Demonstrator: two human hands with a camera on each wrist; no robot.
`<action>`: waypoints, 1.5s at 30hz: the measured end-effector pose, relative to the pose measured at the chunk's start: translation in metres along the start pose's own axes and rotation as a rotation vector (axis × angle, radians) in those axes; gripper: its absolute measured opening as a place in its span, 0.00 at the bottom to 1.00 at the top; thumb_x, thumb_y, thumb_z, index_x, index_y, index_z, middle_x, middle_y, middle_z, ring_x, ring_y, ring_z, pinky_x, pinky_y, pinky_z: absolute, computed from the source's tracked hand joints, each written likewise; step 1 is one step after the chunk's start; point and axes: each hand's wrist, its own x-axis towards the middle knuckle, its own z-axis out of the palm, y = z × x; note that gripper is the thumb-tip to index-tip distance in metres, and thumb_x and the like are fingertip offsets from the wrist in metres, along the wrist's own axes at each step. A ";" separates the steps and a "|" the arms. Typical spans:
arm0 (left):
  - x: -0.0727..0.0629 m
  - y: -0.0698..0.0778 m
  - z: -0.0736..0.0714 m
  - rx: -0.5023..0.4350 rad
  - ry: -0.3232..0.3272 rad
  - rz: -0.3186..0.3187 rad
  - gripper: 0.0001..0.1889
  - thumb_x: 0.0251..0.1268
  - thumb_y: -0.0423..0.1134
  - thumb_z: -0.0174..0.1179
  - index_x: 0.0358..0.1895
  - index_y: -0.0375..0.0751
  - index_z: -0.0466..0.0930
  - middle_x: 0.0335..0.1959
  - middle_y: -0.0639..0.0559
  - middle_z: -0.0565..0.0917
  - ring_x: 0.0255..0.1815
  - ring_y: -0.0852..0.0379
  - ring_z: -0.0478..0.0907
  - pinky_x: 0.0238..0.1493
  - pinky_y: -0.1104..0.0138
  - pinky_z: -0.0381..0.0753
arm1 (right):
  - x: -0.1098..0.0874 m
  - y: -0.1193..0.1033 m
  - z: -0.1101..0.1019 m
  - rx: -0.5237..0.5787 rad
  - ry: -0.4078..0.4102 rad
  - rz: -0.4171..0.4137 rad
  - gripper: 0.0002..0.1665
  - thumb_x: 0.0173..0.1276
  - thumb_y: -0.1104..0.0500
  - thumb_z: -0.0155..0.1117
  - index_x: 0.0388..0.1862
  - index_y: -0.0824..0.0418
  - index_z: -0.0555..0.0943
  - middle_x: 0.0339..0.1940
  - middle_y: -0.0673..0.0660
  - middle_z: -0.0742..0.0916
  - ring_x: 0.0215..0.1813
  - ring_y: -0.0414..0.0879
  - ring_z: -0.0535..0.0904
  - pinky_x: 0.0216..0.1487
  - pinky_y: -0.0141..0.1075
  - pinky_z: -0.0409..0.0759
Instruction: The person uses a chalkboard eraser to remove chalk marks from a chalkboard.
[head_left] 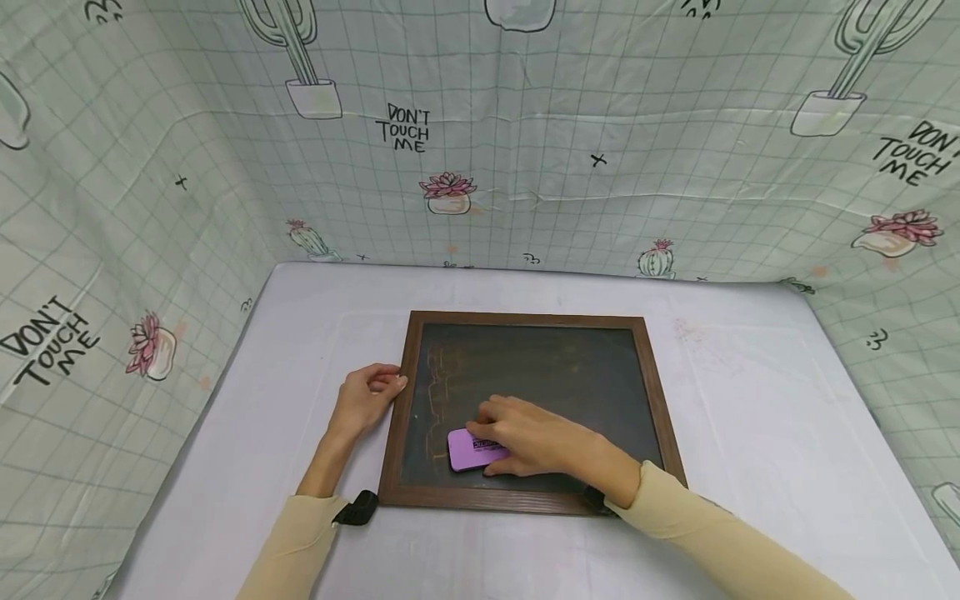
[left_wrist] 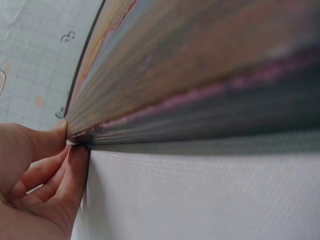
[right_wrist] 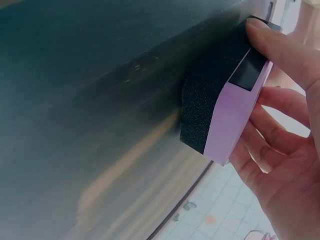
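A chalkboard (head_left: 540,392) in a brown wooden frame lies flat, with faint orange chalk lines (head_left: 438,392) down its left side. My right hand (head_left: 528,437) grips a purple board eraser (head_left: 467,450) over the lower left of the board. In the right wrist view, the dark felt side of the eraser (right_wrist: 200,100) faces the board, with the thumb on one edge and the fingers behind. At the frame's left edge, my left hand (head_left: 367,400) pinches the wood between thumb and fingers, as the left wrist view shows close up.
A white-covered table (head_left: 750,417) lies beneath the board. Behind and at both sides hangs a gridded cloth (head_left: 525,167) printed with cacti and lettering. A black wrist device (head_left: 358,508) sits at the left cuff, beside the frame's lower left corner.
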 end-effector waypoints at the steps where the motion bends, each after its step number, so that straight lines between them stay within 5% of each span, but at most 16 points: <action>1: 0.000 0.000 0.000 0.000 -0.002 0.001 0.16 0.70 0.34 0.66 0.54 0.25 0.83 0.41 0.38 0.86 0.42 0.45 0.83 0.41 0.67 0.76 | 0.002 -0.001 0.000 -0.005 -0.002 -0.004 0.32 0.64 0.44 0.78 0.59 0.61 0.84 0.44 0.53 0.83 0.42 0.43 0.74 0.45 0.32 0.76; 23: 0.001 -0.001 -0.005 0.013 -0.013 -0.005 0.16 0.71 0.35 0.66 0.55 0.26 0.83 0.42 0.38 0.86 0.42 0.48 0.83 0.42 0.68 0.76 | 0.029 -0.016 0.004 -0.056 -0.023 -0.026 0.33 0.65 0.40 0.75 0.61 0.59 0.83 0.45 0.51 0.83 0.44 0.42 0.75 0.47 0.32 0.75; 45: 0.000 0.000 -0.003 -0.004 -0.031 -0.040 0.16 0.73 0.36 0.65 0.56 0.28 0.83 0.45 0.37 0.86 0.46 0.45 0.83 0.46 0.64 0.76 | -0.006 -0.003 0.005 -0.043 0.015 0.003 0.33 0.65 0.43 0.76 0.62 0.61 0.84 0.45 0.53 0.83 0.44 0.43 0.76 0.46 0.33 0.78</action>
